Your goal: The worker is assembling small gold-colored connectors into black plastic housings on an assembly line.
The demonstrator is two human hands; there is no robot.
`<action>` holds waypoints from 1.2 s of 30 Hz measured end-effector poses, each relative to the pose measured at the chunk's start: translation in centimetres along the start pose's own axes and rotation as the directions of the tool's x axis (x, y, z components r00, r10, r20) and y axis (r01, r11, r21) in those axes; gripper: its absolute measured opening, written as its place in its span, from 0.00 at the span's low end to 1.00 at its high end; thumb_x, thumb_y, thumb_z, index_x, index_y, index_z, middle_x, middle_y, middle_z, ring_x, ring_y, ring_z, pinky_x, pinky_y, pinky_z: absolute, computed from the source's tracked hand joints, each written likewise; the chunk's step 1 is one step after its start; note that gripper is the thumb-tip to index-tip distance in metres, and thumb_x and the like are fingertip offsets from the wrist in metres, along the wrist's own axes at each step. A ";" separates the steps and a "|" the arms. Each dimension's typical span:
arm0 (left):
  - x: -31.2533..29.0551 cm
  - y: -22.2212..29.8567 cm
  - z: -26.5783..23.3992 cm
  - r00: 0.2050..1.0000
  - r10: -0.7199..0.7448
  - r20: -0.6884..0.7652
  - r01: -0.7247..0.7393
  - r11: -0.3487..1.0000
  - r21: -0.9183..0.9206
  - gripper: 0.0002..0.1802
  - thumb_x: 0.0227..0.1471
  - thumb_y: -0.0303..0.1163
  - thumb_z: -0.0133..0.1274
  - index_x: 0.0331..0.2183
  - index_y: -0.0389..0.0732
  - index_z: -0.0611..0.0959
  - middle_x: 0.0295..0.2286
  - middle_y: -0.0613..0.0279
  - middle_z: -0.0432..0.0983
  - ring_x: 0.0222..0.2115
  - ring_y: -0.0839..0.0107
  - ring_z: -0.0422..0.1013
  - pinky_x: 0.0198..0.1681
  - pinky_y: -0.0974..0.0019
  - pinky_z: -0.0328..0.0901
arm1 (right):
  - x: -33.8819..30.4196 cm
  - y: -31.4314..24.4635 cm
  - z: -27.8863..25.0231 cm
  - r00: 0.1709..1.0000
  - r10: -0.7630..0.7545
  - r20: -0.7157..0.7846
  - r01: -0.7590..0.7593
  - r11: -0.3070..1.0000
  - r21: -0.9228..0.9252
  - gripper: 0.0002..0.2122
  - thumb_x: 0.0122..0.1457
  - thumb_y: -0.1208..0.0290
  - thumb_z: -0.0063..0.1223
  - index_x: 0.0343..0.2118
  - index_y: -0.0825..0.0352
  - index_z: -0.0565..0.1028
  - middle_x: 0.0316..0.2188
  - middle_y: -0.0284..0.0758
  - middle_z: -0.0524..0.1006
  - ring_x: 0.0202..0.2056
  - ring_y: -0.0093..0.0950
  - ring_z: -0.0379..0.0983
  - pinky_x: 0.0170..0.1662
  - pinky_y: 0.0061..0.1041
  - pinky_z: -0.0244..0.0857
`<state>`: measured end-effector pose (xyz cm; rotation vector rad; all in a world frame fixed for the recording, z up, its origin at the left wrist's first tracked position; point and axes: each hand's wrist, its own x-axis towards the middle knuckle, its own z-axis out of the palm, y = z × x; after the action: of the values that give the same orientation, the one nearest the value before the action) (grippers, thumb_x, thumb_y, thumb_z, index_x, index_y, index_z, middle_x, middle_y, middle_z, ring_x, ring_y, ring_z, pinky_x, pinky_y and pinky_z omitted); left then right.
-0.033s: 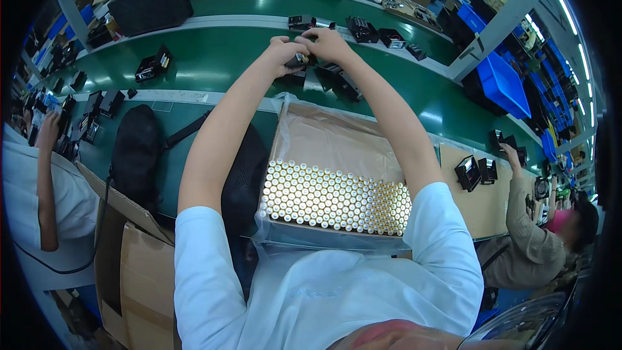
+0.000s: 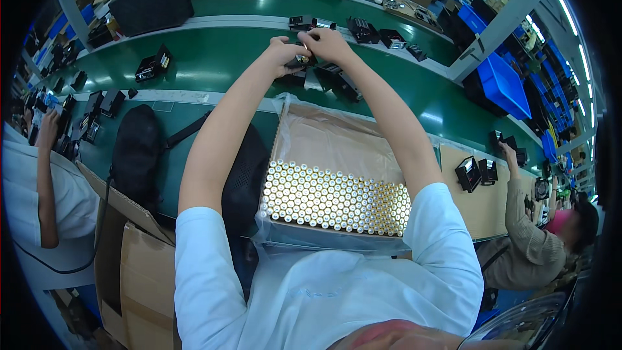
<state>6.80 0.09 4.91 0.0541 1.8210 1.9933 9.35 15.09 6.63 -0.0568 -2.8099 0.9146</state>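
Both my arms reach forward over the green bench. My left hand [image 2: 282, 55] is closed around a small dark device [image 2: 300, 60] with shiny bits on it, mostly covered by my fingers. Against it, the fingers of my right hand [image 2: 328, 45] are bent in a pinch; a thin bright edge shows there, too small to name. Under my hands lie more dark casings [image 2: 342, 82]. Nearer to me, between my arms, a plastic-lined cardboard box [image 2: 337, 120] holds rows of upright batteries [image 2: 317, 198] in its near half.
A black bag [image 2: 136, 146] lies left of the box, beside an open carton [image 2: 146, 272]. Open black cases stand on the belt [image 2: 153, 65] and on a cardboard sheet [image 2: 457, 204] at right. Co-workers sit on both sides; one's hand [image 2: 510, 154] touches a black case.
My right fingertips have shifted slightly at the dark device, and a thin bright edge shows between them. My arms and the box stay in place.
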 end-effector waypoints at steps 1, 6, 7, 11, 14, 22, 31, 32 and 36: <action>0.2 -0.3 -0.7 1.000 0.008 0.006 -0.008 0.999 0.031 0.42 0.42 0.18 0.59 0.58 0.39 0.60 0.43 0.41 0.69 0.41 0.53 0.72 0.41 0.54 0.74 | -0.2 -1.0 -0.1 0.985 0.148 0.087 -0.153 0.987 0.056 0.22 0.57 0.53 0.56 0.44 0.68 0.80 0.30 0.40 0.79 0.28 0.27 0.75 0.31 0.23 0.70; 1.1 -0.3 -0.7 0.998 0.059 0.039 -0.065 0.982 0.177 0.44 0.40 0.17 0.59 0.58 0.40 0.58 0.43 0.41 0.69 0.38 0.51 0.74 0.39 0.54 0.74 | 1.2 2.3 3.5 0.973 0.167 0.157 -0.221 0.866 0.449 0.21 0.58 0.52 0.55 0.43 0.67 0.80 0.32 0.41 0.77 0.28 0.26 0.74 0.29 0.23 0.70; 1.4 -0.2 -0.7 0.996 0.073 0.044 -0.081 0.974 0.210 0.43 0.40 0.18 0.59 0.58 0.39 0.59 0.42 0.41 0.69 0.38 0.51 0.74 0.39 0.55 0.73 | 1.4 3.4 4.1 0.982 0.126 0.141 -0.184 0.813 0.553 0.21 0.58 0.52 0.55 0.42 0.67 0.80 0.33 0.41 0.77 0.28 0.25 0.73 0.29 0.23 0.70; 2.4 0.1 -2.0 0.991 0.131 0.039 -0.136 0.929 0.345 0.41 0.41 0.18 0.58 0.57 0.39 0.59 0.41 0.41 0.70 0.35 0.49 0.75 0.36 0.55 0.72 | 0.7 1.7 4.0 0.963 0.209 0.172 -0.270 0.786 0.557 0.16 0.58 0.59 0.57 0.41 0.67 0.80 0.33 0.39 0.77 0.29 0.28 0.74 0.31 0.25 0.71; 2.8 -0.3 -3.4 0.975 0.220 0.003 -0.182 0.798 0.574 0.38 0.43 0.21 0.57 0.56 0.38 0.61 0.40 0.42 0.71 0.33 0.49 0.75 0.36 0.56 0.72 | -0.4 0.5 3.4 0.977 0.163 0.137 -0.196 0.940 0.278 0.14 0.57 0.63 0.58 0.40 0.68 0.79 0.32 0.39 0.78 0.29 0.30 0.74 0.32 0.26 0.72; 1.7 -0.9 -1.9 0.492 0.813 0.310 -0.088 -0.308 0.947 0.28 0.52 0.42 0.53 0.50 0.35 0.73 0.35 0.46 0.76 0.31 0.57 0.75 0.37 0.53 0.70 | -3.7 2.6 0.9 0.967 -0.186 0.177 0.254 0.787 -0.562 0.12 0.53 0.75 0.59 0.41 0.67 0.78 0.34 0.36 0.79 0.31 0.38 0.74 0.38 0.30 0.71; 0.8 -0.8 0.4 0.872 0.179 0.456 -0.354 0.874 0.333 0.25 0.59 0.39 0.54 0.52 0.33 0.72 0.37 0.50 0.76 0.35 0.65 0.75 0.39 0.63 0.71 | -10.6 2.8 -4.2 0.727 -0.678 -0.108 0.594 0.700 -0.396 0.09 0.51 0.74 0.61 0.37 0.66 0.78 0.35 0.35 0.79 0.30 0.34 0.73 0.37 0.27 0.69; 0.5 -0.9 0.8 0.848 0.155 0.507 -0.295 0.933 0.208 0.25 0.59 0.38 0.54 0.52 0.33 0.72 0.37 0.50 0.76 0.35 0.66 0.75 0.39 0.64 0.71 | -11.6 2.2 -4.9 0.710 -0.690 -0.145 0.596 0.697 -0.398 0.09 0.51 0.74 0.61 0.36 0.66 0.78 0.35 0.34 0.79 0.30 0.33 0.73 0.37 0.27 0.69; -2.1 -1.0 2.5 0.886 0.228 0.404 -0.304 0.943 0.133 0.23 0.59 0.32 0.53 0.53 0.33 0.70 0.38 0.49 0.76 0.33 0.68 0.76 0.39 0.68 0.72 | -18.0 0.7 -9.6 0.950 -0.291 0.111 0.306 0.802 -0.514 0.07 0.53 0.72 0.59 0.34 0.67 0.79 0.31 0.35 0.79 0.29 0.30 0.73 0.35 0.27 0.69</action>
<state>9.80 1.76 4.85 0.7436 1.8072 1.8032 28.77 19.54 10.83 0.3199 -2.8857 0.0577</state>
